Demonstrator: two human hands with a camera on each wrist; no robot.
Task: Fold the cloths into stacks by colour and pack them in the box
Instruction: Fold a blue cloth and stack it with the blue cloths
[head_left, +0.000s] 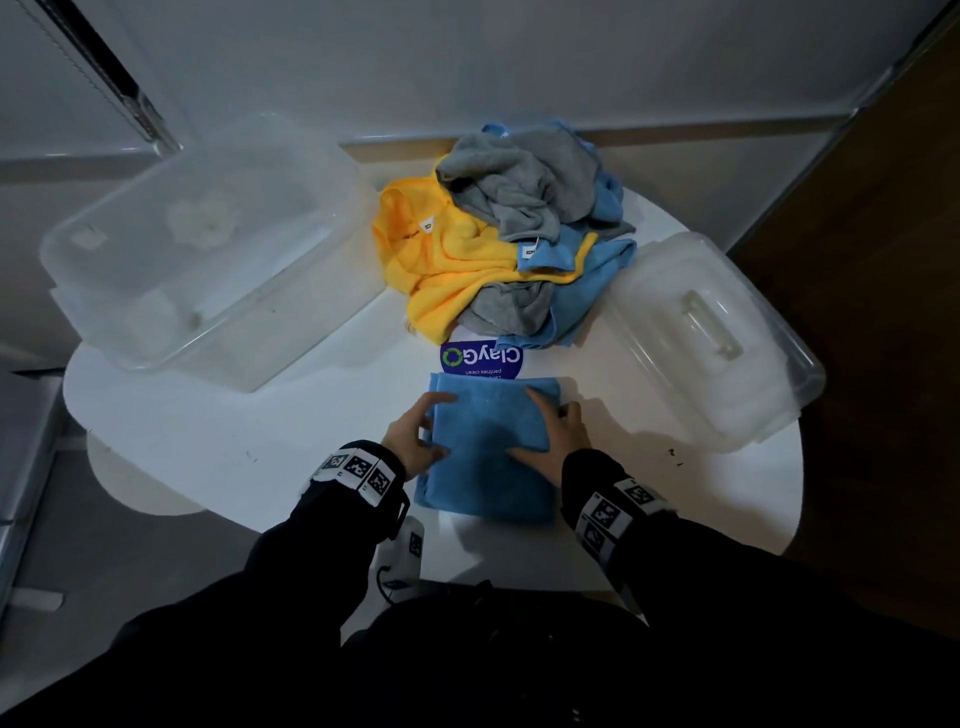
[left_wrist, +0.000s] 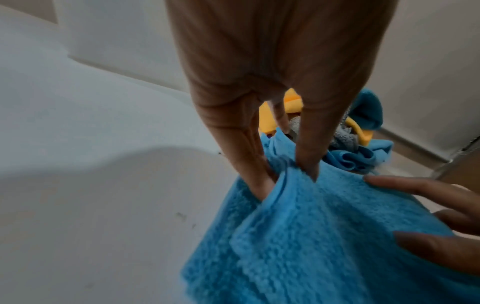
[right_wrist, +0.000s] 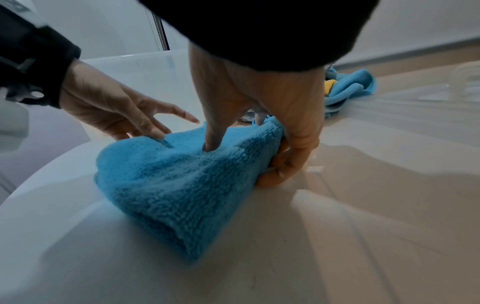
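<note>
Your left hand (head_left: 413, 434) pinches the folded blue terry cloth's (head_left: 488, 447) left edge; your right hand (head_left: 558, 434) grips its right edge.

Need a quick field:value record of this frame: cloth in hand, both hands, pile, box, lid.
cloth in work: folded blue cloth, flat on white table
left hand: pinches the cloth's left edge
right hand: grips the right edge, thumb on top
unfolded pile: yellow, grey and blue cloths, behind the folded one
box: clear, open, far left, no cloths inside
lid: off, on the right
</note>
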